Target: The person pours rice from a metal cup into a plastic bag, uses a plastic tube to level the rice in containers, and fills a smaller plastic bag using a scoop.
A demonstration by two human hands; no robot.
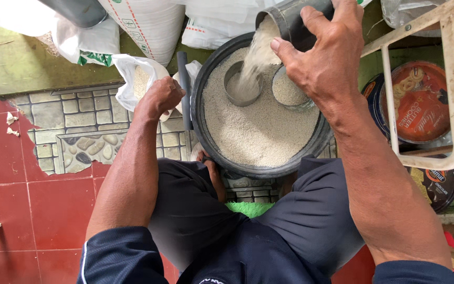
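Right hand (327,63) grips our dark cup (290,21), tipping rice (256,55) into 1 of 2 tins (243,84) in the basin (206,79); left hand (158,97) clutches the white bag (132,79). Pouring looks midway, that tin only partly filled.

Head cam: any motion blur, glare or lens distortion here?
Head view: the falling rice stream is motion-blurred; the right hand tipping the dark cup and the left hand on the white bag are sharp; even daylight, no glare; wide-angle stretch at the edges.
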